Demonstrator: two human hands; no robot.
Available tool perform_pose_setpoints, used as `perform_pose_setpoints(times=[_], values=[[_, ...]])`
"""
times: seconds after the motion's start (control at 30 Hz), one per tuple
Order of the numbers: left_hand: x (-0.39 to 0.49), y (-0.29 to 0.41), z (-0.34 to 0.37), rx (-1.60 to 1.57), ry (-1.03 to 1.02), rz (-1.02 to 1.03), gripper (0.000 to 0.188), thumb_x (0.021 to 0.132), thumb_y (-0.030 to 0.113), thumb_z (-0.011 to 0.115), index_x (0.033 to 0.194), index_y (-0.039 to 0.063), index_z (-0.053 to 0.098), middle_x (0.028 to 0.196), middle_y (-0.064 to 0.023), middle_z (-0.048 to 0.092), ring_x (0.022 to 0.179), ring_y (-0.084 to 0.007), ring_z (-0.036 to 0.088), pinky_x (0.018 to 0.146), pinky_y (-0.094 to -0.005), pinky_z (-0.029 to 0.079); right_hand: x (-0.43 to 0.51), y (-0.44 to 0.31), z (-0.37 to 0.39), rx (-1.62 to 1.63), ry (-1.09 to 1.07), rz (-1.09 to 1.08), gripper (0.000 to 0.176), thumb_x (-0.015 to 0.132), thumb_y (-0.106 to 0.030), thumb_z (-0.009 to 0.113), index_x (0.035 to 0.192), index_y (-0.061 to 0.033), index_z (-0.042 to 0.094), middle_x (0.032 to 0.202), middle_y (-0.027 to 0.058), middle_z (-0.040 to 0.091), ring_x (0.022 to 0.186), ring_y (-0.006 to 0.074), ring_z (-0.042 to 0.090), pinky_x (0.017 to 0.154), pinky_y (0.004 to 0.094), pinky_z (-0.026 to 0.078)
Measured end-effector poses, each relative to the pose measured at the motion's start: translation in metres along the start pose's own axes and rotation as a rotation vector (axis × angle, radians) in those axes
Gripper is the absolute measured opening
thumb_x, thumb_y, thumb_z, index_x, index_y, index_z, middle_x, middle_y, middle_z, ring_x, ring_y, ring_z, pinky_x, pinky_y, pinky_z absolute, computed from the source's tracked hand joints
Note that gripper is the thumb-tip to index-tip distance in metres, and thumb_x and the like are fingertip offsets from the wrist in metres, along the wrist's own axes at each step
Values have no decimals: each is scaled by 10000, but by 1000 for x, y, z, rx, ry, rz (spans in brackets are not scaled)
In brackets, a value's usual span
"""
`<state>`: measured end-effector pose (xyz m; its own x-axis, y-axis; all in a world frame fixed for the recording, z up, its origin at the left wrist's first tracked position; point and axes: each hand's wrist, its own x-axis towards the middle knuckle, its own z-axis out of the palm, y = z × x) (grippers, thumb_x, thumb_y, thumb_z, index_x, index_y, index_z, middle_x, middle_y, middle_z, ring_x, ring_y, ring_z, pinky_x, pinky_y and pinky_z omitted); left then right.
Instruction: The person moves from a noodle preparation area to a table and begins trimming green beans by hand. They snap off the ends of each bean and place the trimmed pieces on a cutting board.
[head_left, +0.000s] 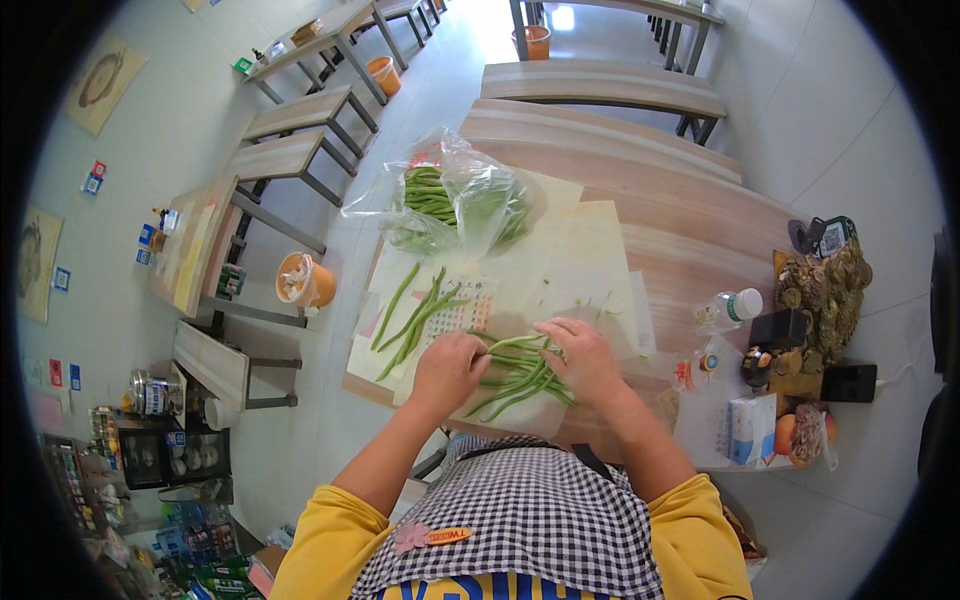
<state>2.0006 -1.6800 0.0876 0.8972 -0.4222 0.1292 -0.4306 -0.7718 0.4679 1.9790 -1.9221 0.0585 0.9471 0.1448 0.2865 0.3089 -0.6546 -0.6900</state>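
Note:
Between my hands a pile of green beans (517, 379) lies on paper sheets at the table's near edge. My left hand (455, 369) pinches the left end of one bean (517, 342), and my right hand (582, 355) has its fingers at the other end of that bean. A few longer beans (416, 322) lie apart on the paper to the left. Beyond them, a clear plastic bag (480, 202) stands open with many beans inside. Small green bits (589, 303) are scattered on the paper (600, 247) at the right.
At the table's right are a plastic bottle (729, 310), a black box (778, 328), a gold-coloured figurine (823, 296), a phone (848, 383), a tissue pack (752, 429) and bagged fruit (808, 435). An orange bucket (319, 286) stands on the floor at the left. Benches (600, 81) are beyond the table.

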Motion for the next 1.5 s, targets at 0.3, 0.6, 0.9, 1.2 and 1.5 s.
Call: perform_pose_setpoints(times=[0.3,0.6,0.9,1.2,1.5], values=[[-1,17,-12,-25,-18,60,120,814,132,739,859,57,656,827,-89,662,763,-286,634,687,-401,507,-4,10,6,-265,-226,-114,150,844,-167,653,933,-71,727,919,56,725,875,284,678,715,370,556],[15,-12,-7,-1309,15,-805,182,969,205,671,994,29,633,835,-42,683,637,-95,591,551,-249,503,1,19,-9,-252,5,98,235,930,-247,628,997,-46,731,978,159,698,938,305,657,838,405,526],[9,-11,5,-1391,315,-841,144,1004,188,615,993,45,594,826,-44,645,658,-115,591,571,-271,538,-9,-51,14,164,-292,-27,143,910,-177,646,854,-53,690,814,129,677,749,323,640,694,442,518],[-18,-76,16,-836,524,-874,202,1008,195,576,1008,-7,579,759,-88,638,643,-201,623,549,-327,521,5,8,-10,506,269,582,127,921,-147,655,888,-48,727,779,97,682,649,278,603,634,373,483],[10,-85,17,171,88,4,193,818,145,681,990,59,689,973,-142,655,992,-326,608,871,-434,498,-6,54,5,-212,92,155,93,794,-148,753,886,-135,759,923,58,686,964,287,606,832,405,519]])
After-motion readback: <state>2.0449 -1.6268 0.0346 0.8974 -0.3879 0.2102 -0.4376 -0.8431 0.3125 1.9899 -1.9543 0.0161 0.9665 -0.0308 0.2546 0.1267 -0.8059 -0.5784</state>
